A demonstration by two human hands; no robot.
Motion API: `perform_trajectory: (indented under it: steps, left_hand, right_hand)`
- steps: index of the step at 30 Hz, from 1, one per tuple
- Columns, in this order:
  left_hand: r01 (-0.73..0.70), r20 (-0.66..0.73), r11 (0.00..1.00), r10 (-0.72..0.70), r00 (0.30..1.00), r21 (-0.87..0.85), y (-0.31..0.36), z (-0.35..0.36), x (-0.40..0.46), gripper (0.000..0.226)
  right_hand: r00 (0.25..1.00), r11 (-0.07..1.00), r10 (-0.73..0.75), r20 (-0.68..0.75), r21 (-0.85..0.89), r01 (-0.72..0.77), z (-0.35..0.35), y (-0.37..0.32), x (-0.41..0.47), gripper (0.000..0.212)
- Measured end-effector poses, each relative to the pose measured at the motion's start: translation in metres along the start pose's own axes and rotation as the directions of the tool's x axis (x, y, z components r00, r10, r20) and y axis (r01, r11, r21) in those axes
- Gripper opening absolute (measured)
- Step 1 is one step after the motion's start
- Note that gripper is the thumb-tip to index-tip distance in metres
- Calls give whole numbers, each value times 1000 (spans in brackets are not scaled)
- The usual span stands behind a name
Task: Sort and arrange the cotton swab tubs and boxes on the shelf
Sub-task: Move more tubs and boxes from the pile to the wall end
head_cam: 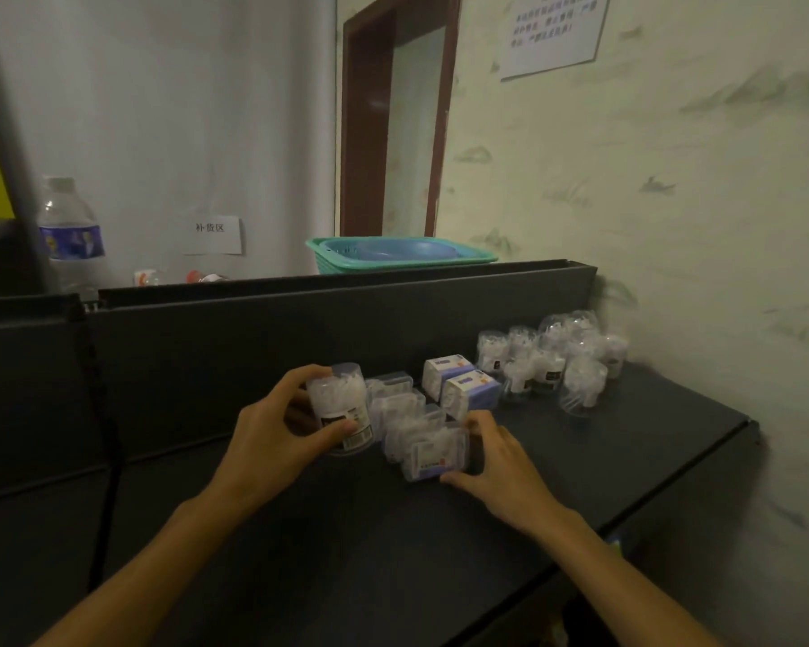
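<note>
From the head camera we look down on a dark shelf (556,483) set against a patterned wall, with our cotton swab stock spread along its back half. Our left hand (272,441) is closed around a clear round tub (342,408) of swabs, thumb across its label and fingers behind, holding it tilted just left of a short row of clear flat boxes (402,403). Our right hand (500,464) is open and cupped against the nearest clear box (433,452), fingertips touching its right side and thumb at its lower front corner; we judge it is nudging or about to take it, not yet gripping. Behind that row lie two white-and-blue cardboard boxes (463,380), and toward the shelf's back right corner stands a loose cluster of round tubs (552,361), some upright and some tipped. Beyond the shelf's raised back panel we see a water bottle (68,235) and a green basket (398,256). We expect these packs to be very light, with thin, smooth plastic walls that flex and slip, so a gentle hold around a tub's middle suits it. The flat boxes are best pinched across their short sides. Lids may pop off if squeezed, and upright tubs will topple easily when bumped.
</note>
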State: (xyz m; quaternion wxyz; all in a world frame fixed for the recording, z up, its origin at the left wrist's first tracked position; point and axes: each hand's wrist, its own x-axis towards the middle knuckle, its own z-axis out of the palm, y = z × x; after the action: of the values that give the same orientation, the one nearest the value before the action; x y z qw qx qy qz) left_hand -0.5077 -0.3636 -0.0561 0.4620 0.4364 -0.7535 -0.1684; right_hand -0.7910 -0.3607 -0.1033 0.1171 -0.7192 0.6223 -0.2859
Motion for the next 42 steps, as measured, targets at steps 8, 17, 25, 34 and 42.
perform_trajectory:
  steps: [8,17,25,34,42]
  left_hand:
    - [-60,-14,998,60,998,-29,18,34,41,63]
    - [-109,-15,994,109,994,15,49,94,79,64]
    - [-58,-4,980,59,998,188,91,171,103,63]
    - [17,66,888,-53,996,460,127,259,102,67]
    - [178,55,833,-241,969,524,134,308,111,66]
  right_hand:
    - [992,995,-98,84,-22,101,-14,14,3,59]
    - [959,947,-282,-18,-167,275,-87,62,28,67]
    - [910,906,-387,-150,-246,345,-172,141,74,56]
    - [899,894,-426,-104,-198,401,-221,227,95,50]
    - [889,882,-456,-43,-153,446,-235,274,90,53]
